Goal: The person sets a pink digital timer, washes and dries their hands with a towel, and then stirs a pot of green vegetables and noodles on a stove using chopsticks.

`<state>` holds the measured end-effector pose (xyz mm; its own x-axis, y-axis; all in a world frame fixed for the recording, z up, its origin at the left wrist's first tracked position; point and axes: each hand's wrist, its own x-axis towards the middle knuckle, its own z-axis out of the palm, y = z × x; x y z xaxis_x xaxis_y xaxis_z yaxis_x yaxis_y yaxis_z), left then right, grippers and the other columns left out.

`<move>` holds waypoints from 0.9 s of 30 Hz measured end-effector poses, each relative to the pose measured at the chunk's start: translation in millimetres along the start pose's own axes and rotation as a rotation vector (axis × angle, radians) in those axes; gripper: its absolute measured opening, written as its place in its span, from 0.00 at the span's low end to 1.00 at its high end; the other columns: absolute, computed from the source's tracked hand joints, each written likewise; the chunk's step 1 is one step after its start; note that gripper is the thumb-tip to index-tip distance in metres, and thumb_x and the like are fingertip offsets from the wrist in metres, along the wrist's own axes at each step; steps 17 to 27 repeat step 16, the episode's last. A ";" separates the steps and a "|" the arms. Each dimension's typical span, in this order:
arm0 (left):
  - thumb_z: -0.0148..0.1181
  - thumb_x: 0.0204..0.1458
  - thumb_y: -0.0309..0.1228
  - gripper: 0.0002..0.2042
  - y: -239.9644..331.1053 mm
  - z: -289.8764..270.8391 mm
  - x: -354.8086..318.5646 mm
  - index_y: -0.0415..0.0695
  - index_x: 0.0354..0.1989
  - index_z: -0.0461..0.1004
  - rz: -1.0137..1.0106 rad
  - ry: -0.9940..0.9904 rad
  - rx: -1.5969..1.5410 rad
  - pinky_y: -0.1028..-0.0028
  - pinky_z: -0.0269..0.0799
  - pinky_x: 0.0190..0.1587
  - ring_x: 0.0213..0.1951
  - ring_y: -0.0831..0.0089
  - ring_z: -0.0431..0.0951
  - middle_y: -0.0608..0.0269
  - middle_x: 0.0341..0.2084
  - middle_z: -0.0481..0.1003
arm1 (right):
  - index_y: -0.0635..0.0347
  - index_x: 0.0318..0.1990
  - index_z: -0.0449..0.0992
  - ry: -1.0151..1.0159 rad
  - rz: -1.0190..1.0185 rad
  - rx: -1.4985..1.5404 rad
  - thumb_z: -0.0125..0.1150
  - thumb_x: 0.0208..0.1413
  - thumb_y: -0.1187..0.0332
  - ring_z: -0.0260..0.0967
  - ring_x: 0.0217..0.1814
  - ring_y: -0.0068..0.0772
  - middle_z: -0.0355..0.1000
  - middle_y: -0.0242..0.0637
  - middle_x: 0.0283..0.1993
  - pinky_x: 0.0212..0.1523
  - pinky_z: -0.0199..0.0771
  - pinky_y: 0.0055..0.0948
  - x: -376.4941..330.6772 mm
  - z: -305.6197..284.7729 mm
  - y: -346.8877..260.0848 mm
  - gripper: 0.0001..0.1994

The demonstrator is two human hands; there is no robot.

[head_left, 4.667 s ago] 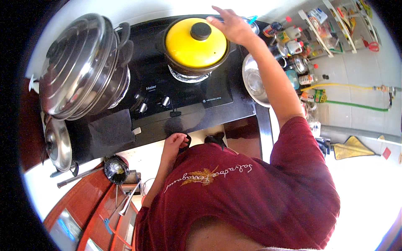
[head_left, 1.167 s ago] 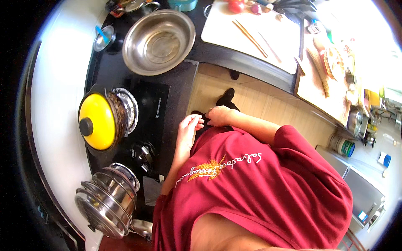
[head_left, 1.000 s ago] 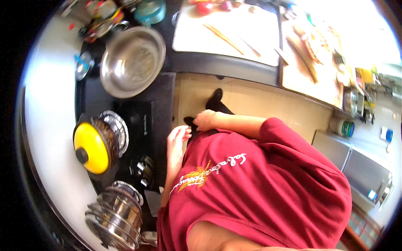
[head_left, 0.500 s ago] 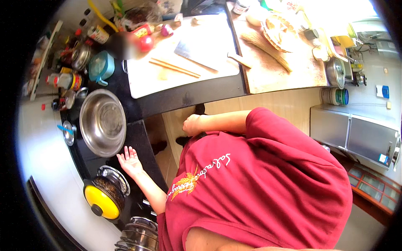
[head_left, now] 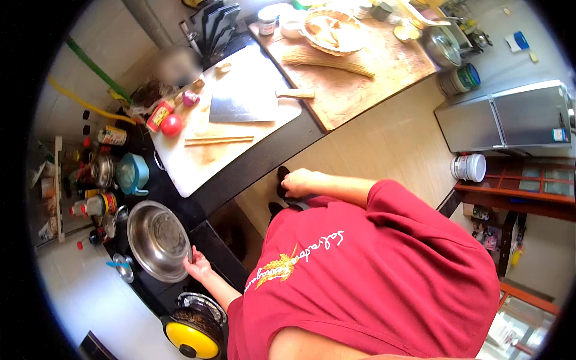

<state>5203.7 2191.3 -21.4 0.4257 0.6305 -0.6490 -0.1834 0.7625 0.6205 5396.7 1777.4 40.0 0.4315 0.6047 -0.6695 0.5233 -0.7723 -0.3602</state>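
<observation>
At the lower left my left hand (head_left: 199,265) is at the near right rim of a wide stainless steel basin (head_left: 137,245), its fingers closed over the edge. The basin sits on the black counter, and nothing solid shows inside it. My right hand (head_left: 298,182) hangs in front of my body, away from the counter, with its fingers curled in and nothing visible in them. A cleaver (head_left: 245,103) lies on the white cutting board (head_left: 191,176), with a pair of wooden chopsticks (head_left: 219,140) nearer me. A tomato (head_left: 171,125) and a purple onion (head_left: 190,98) rest by the board's left side.
A pot with a yellow lid (head_left: 191,339) stands near my left forearm. Beyond the basin are a light blue container (head_left: 132,174) and several bottles and jars. On the wooden board (head_left: 336,99) lie a straw brush (head_left: 327,64) and a woven basket (head_left: 312,41). A fridge (head_left: 504,117) stands right.
My left hand, open beside the basin before, has closed on its rim. The view has turned, shifting the counters in the picture. My right hand stays low and curled.
</observation>
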 end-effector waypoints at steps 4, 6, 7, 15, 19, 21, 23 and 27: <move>0.52 0.43 0.28 0.12 -3.9 36.7 -53.0 0.36 0.35 0.66 0.085 -0.030 -0.002 0.78 0.68 0.21 0.35 0.59 0.76 0.54 0.31 0.73 | 0.59 0.35 0.74 0.024 0.034 0.116 0.54 0.46 0.56 0.70 0.39 0.44 0.72 0.43 0.34 0.38 0.70 0.39 -28.4 31.2 -8.9 0.16; 0.52 0.43 0.29 0.09 -5.6 51.1 -84.2 0.39 0.32 0.67 0.105 -0.054 0.058 0.79 0.66 0.20 0.28 0.66 0.76 0.60 0.25 0.73 | 0.59 0.36 0.73 -0.050 0.028 0.111 0.53 0.46 0.56 0.69 0.41 0.44 0.72 0.44 0.36 0.39 0.69 0.39 -31.9 47.3 -7.8 0.16; 0.52 0.43 0.30 0.08 -7.6 58.5 -97.4 0.40 0.31 0.68 0.108 -0.082 0.109 0.79 0.66 0.21 0.26 0.68 0.75 0.61 0.24 0.73 | 0.59 0.37 0.73 -0.006 0.013 0.159 0.53 0.47 0.56 0.69 0.41 0.44 0.72 0.43 0.36 0.39 0.69 0.39 -35.7 48.6 -9.1 0.17; 0.58 0.41 0.30 0.14 -73.4 122.8 -179.4 0.40 0.37 0.69 0.013 -0.224 0.430 0.74 0.70 0.21 0.25 0.71 0.74 0.61 0.29 0.73 | 0.54 0.55 0.61 0.309 -0.251 0.760 0.49 0.50 0.47 0.64 0.52 0.40 0.65 0.48 0.51 0.52 0.63 0.32 -76.3 18.6 -16.3 0.28; 0.59 0.40 0.31 0.20 -94.8 128.7 -183.8 0.39 0.44 0.67 0.036 -0.213 0.454 0.71 0.72 0.21 0.24 0.68 0.74 0.58 0.31 0.73 | 0.52 0.58 0.58 0.290 -0.263 0.819 0.49 0.50 0.46 0.62 0.54 0.39 0.63 0.49 0.53 0.53 0.61 0.31 -87.0 11.1 -13.9 0.30; 0.59 0.40 0.31 0.20 -94.8 128.7 -183.8 0.39 0.44 0.67 0.036 -0.213 0.454 0.71 0.72 0.21 0.24 0.68 0.74 0.58 0.31 0.73 | 0.52 0.58 0.58 0.290 -0.263 0.819 0.49 0.50 0.46 0.62 0.54 0.39 0.63 0.49 0.53 0.53 0.61 0.31 -87.0 11.1 -13.9 0.30; 0.59 0.40 0.31 0.20 -94.8 128.7 -183.8 0.39 0.44 0.67 0.036 -0.213 0.454 0.71 0.72 0.21 0.24 0.68 0.74 0.58 0.31 0.73 | 0.52 0.58 0.58 0.290 -0.263 0.819 0.49 0.50 0.46 0.62 0.54 0.39 0.63 0.49 0.53 0.53 0.61 0.31 -87.0 11.1 -13.9 0.30; 0.59 0.40 0.31 0.20 -94.8 128.7 -183.8 0.39 0.44 0.67 0.036 -0.213 0.454 0.71 0.72 0.21 0.24 0.68 0.74 0.58 0.31 0.73 | 0.52 0.58 0.58 0.290 -0.263 0.819 0.49 0.50 0.46 0.62 0.54 0.39 0.63 0.49 0.53 0.53 0.61 0.31 -87.0 11.1 -13.9 0.30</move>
